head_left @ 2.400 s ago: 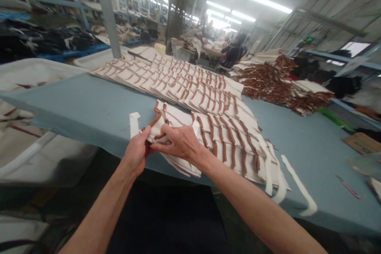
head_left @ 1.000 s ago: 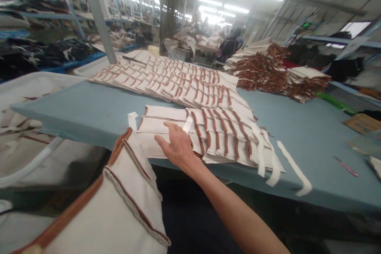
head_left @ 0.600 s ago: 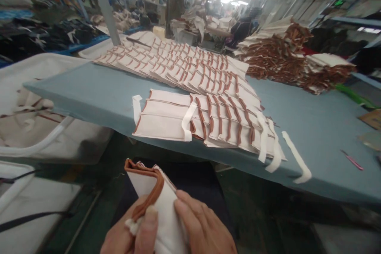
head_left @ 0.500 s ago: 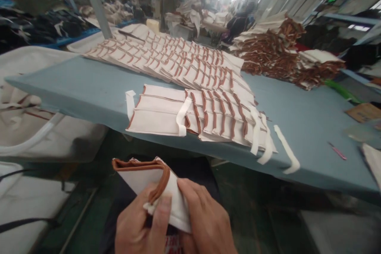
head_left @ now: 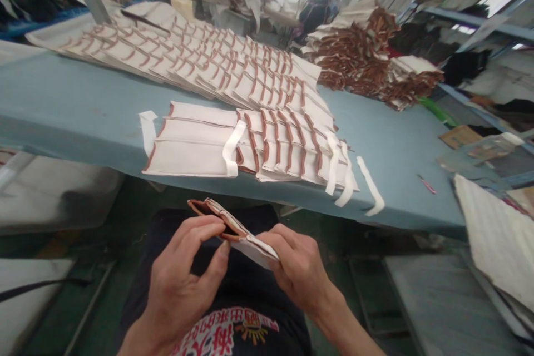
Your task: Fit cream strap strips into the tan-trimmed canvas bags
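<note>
A folded off-white fabric piece with brown-bound edges [head_left: 240, 228] is held above my lap, its brown-trimmed end opened a little at the left. My left hand [head_left: 183, 267] pinches the brown edge between thumb and fingertips. At the other end, my right hand [head_left: 296, 264] is closed around the white side of the piece. On the table edge beyond lie overlapping fabric pieces with the same brown trim [head_left: 196, 147]. A white strip [head_left: 230, 150] rests across them, and another strip [head_left: 370, 186] hangs at the table edge to the right.
The blue-covered table [head_left: 400, 150] carries long rows of trimmed pieces [head_left: 167, 55] and a tall brown-edged stack [head_left: 346, 47] at the back. A small pink tool [head_left: 426, 184] lies on the right. White sheets [head_left: 496, 233] jut out at the right edge.
The fabric piece has been turned to a flatter slant. My left hand has moved slightly left and loosened around it; my right hand now grips its right end. The view has shifted right.
</note>
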Action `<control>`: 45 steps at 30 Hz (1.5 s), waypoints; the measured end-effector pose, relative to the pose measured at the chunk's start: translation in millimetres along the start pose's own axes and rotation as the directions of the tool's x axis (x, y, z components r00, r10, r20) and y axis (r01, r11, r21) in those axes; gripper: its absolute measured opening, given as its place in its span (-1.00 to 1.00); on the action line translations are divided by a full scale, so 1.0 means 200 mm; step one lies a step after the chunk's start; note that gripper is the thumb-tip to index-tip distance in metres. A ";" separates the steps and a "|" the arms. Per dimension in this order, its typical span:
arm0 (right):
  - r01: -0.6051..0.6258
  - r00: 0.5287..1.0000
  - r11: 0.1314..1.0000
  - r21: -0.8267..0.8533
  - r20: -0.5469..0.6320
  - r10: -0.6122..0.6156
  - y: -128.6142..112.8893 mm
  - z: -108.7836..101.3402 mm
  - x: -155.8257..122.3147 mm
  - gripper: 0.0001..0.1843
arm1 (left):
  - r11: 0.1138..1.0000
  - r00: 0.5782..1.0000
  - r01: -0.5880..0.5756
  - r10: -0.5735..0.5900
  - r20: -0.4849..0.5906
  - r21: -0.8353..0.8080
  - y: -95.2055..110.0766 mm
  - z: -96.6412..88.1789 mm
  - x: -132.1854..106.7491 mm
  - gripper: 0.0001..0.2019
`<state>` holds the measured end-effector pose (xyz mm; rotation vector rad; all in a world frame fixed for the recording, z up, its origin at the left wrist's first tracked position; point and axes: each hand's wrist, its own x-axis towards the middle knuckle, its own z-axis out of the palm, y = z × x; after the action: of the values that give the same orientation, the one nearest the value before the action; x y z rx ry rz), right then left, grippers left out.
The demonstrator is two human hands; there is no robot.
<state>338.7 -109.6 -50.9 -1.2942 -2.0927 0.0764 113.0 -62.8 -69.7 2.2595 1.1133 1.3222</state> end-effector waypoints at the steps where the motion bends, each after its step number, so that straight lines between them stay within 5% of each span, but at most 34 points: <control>1: -0.017 1.000 1.000 -0.004 0.011 0.017 0.00 0.00 -0.01 -0.46 | 1.000 1.000 0.010 -0.010 -0.008 -0.028 0.01 0.02 -0.01 -0.86; 5: -0.061 0.993 0.997 -0.046 0.103 0.066 0.00 0.03 -0.03 -0.50 | 0.967 0.973 0.200 -0.177 0.149 -0.156 0.09 0.01 -0.02 -0.88; 9: -0.056 0.957 0.998 0.023 0.286 0.048 -0.05 0.04 -0.01 -0.61 | 0.847 0.796 0.514 -0.414 0.441 -0.132 0.13 -0.08 0.05 -0.72; 11: -0.211 0.940 0.952 0.222 0.313 0.135 -0.09 0.03 0.02 -0.73 | 0.795 0.739 0.587 -0.447 0.504 -0.156 0.13 -0.14 0.08 -0.65; 15: -0.615 0.788 0.545 0.570 0.476 0.391 -0.15 0.01 0.13 -0.68 | 0.714 0.683 0.667 -0.472 0.558 -0.212 0.11 -0.21 0.09 -0.70; 18: -0.764 0.644 0.239 0.599 0.692 0.325 -0.15 0.03 0.22 -0.51 | 0.721 0.699 0.653 -0.457 0.550 -0.231 0.11 -0.24 0.09 -0.74; 21: -0.811 0.581 0.060 0.583 0.786 0.212 -0.12 0.06 0.26 -0.33 | 0.723 0.721 0.641 -0.451 0.526 -0.259 0.10 -0.24 0.10 -0.73; 23: -0.826 0.558 0.028 0.562 0.811 0.176 -0.10 0.08 0.27 -0.31 | 0.731 0.734 0.626 -0.435 0.522 -0.271 0.10 -0.24 0.11 -0.73; 28: -0.850 0.525 0.089 0.519 0.824 0.213 -0.11 0.08 0.26 -0.43 | 0.740 0.752 0.609 -0.426 0.504 -0.284 0.08 -0.24 0.10 -0.71; 35: -0.694 0.714 0.535 0.481 0.552 0.430 -0.20 0.08 0.23 -0.81 | 0.702 0.709 0.672 -0.518 0.480 -0.236 0.05 -0.19 0.09 -0.66; 45: -0.608 0.790 0.713 0.350 0.354 0.501 -0.25 0.17 0.18 -0.75 | 0.792 0.788 0.576 -0.472 0.395 -0.203 0.02 -0.15 0.06 -0.69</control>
<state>269.5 -95.4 -40.1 -1.6248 -1.6279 0.9721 93.7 -59.7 -44.2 1.6669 1.1952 0.7874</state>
